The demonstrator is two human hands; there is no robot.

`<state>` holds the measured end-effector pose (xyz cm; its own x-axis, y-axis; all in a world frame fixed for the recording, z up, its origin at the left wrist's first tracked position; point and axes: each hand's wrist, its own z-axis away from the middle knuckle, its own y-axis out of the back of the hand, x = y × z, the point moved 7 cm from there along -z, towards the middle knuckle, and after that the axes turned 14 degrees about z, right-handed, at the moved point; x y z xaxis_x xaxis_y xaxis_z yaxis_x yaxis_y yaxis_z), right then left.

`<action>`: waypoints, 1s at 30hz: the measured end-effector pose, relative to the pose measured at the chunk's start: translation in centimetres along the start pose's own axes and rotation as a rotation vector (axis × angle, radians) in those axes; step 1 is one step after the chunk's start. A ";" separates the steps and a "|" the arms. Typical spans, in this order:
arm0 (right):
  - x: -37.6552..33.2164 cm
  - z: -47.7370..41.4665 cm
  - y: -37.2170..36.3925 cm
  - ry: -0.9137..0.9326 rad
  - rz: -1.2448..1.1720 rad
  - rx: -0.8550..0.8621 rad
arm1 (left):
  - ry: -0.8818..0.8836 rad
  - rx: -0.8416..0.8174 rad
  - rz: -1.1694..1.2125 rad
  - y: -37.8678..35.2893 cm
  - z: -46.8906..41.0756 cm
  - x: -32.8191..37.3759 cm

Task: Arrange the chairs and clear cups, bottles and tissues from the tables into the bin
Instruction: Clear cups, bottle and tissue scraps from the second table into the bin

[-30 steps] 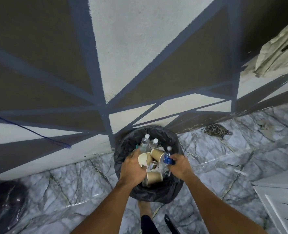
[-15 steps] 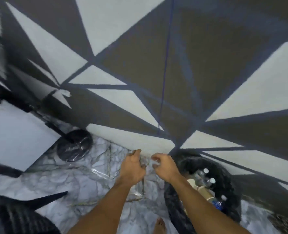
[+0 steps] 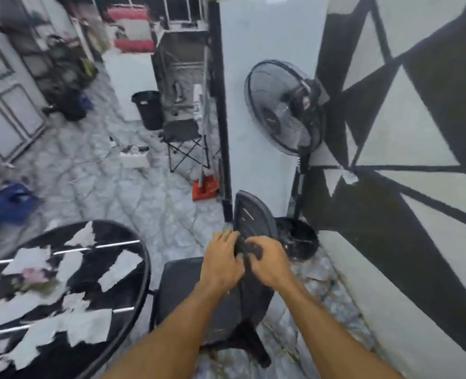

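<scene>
Grip: both hands, left (image 3: 221,262) & right (image 3: 268,265), clasp chair (image 3: 249,214) backrest

one head-worn wide-angle view looks forward and down (close) over both forearms toward the floor (image 3: 149,192).

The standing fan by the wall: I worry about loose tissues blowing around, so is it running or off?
Cannot tell. The standing fan is upright, but the picture is motion-blurred, so its blades prove nothing.
</scene>
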<state>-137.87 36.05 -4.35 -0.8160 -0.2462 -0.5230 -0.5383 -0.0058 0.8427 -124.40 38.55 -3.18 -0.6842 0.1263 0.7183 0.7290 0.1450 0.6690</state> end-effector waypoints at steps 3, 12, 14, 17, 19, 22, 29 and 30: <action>-7.5 -2.0 -5.0 0.128 -0.026 -0.132 | 0.117 0.110 -0.047 6.8 1.7 -5.8; -24.6 -4.2 -21.7 0.445 -0.015 -0.556 | 0.578 0.394 -0.101 19.4 10.8 -22.1; -26.3 -4.4 -25.2 0.482 0.019 -0.652 | 0.723 0.411 -0.136 20.3 12.9 -25.8; -28.0 -5.4 -30.3 0.541 0.088 -0.771 | 0.967 0.361 -0.217 21.1 15.5 -30.3; -28.7 -6.4 -33.3 0.576 0.151 -0.815 | 1.091 0.282 -0.230 21.0 16.5 -32.9; -29.0 -7.9 -37.2 0.639 0.301 -0.840 | 1.191 0.165 -0.191 20.1 17.0 -36.1; -29.4 -8.3 -42.8 0.776 0.482 -0.867 | 1.417 0.211 -0.036 20.0 18.3 -41.5; -29.8 -7.8 -43.1 0.783 0.454 -0.884 | 1.428 0.220 -0.010 20.0 18.8 -42.1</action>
<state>-88.68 36.11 -24.12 -0.3843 -0.9003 -0.2044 0.3274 -0.3400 0.8816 -81.40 54.57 -23.61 0.0106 -0.9267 0.3757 0.6163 0.3019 0.7273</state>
